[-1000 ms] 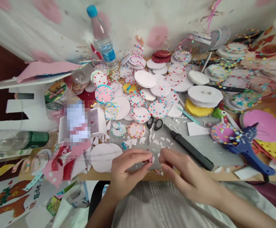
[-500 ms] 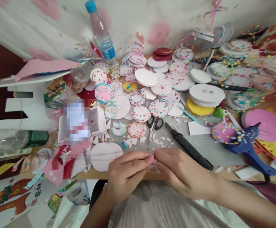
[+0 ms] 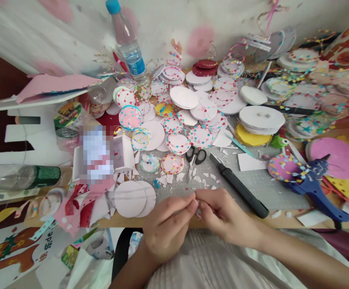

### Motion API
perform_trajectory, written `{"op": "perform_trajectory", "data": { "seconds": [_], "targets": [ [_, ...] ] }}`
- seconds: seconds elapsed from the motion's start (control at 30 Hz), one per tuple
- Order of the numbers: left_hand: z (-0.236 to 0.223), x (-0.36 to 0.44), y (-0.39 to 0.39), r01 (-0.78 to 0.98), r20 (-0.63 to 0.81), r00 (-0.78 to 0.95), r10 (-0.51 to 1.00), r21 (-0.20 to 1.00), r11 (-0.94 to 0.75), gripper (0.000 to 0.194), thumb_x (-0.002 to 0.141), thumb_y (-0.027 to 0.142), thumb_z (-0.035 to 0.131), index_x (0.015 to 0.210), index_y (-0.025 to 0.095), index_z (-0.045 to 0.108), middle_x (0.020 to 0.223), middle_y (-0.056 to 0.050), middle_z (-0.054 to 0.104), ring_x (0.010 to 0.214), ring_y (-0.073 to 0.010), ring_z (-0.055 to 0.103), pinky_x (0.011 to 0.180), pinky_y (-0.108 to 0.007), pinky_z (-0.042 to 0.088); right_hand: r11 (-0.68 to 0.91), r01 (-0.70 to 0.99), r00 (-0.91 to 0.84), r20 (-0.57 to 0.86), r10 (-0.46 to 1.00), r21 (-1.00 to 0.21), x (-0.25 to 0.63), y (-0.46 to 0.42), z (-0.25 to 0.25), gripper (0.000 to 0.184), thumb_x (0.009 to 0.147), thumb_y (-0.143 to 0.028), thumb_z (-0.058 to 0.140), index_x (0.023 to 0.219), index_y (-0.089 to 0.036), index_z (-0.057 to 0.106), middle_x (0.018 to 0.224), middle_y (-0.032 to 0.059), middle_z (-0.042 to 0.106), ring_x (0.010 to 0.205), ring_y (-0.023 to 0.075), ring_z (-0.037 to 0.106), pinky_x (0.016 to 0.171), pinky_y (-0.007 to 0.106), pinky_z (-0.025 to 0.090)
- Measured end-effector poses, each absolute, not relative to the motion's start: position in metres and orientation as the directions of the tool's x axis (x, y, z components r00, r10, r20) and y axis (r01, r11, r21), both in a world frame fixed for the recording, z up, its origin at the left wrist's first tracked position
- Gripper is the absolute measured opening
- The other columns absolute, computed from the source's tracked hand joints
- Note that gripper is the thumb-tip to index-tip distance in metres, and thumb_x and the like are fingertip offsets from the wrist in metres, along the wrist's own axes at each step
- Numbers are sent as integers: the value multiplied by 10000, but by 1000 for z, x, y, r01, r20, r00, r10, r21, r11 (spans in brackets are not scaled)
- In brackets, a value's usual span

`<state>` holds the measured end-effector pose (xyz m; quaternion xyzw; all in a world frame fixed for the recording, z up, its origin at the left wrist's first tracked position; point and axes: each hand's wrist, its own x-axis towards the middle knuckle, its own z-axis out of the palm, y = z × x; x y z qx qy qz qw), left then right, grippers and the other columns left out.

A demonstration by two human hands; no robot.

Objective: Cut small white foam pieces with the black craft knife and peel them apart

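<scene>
My left hand [image 3: 169, 226] and my right hand [image 3: 227, 216] meet fingertip to fingertip above the table's front edge. Both are closed in a pinch; whatever sits between the fingers is small and hidden. Just beyond them lie white paper scraps [image 3: 204, 180] and black-handled scissors [image 3: 195, 158] with the blades toward me. A black utility knife [image 3: 240, 186] rests at a slant past my right hand. To the left of my left hand are overlapping white discs [image 3: 130, 198]. A ring trimmed with red and yellow bits [image 3: 172, 163] lies behind the scraps.
A blue glue gun [image 3: 315, 190] lies at the right beside a pink disc [image 3: 333, 158]. Decorated discs crowd the table's back, with a water bottle [image 3: 129, 44] standing there. At left are a white box [image 3: 122, 152] and a lying bottle [image 3: 21, 176].
My left hand has shifted slightly right and turned, its fingers more bunched. My right fingers have changed their bend a little. The things on the table stay put.
</scene>
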<state>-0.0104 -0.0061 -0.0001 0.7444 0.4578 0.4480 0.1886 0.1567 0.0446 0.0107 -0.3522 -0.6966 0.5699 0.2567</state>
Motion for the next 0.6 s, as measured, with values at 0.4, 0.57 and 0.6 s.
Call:
{"op": "perform_trajectory", "data": {
  "seconds": [0.4, 0.57, 0.6],
  "targets": [
    [6, 1, 3, -32, 27, -111, 993, 999, -31, 98, 817, 170, 720, 886, 229, 757, 856, -30, 740, 781, -151, 728, 683, -231, 629, 156, 159, -601, 30, 799, -975, 158, 43, 10, 252, 842, -148, 372, 655, -251, 239, 526, -85, 288, 441, 79, 281, 436, 222, 233],
    [5, -3, 5, -69, -32, -29, 999, 997, 30, 105, 813, 210, 728, 917, 212, 744, 866, -50, 727, 799, -157, 717, 724, -253, 629, 205, 227, -640, 14, 769, -952, 162, 46, 9, 249, 878, -156, 358, 660, -249, 282, 546, -65, 376, 459, 96, 355, 474, 238, 275],
    [5, -4, 6, -79, -30, -13, 999, 996, 29, 117, 810, 214, 731, 927, 210, 740, 876, -53, 725, 794, -157, 714, 725, -259, 629, 214, 235, -649, 11, 761, -948, 163, 46, 9, 246, 888, -161, 357, 663, -246, 304, 555, -57, 406, 468, 100, 376, 483, 240, 287]
  ]
}}
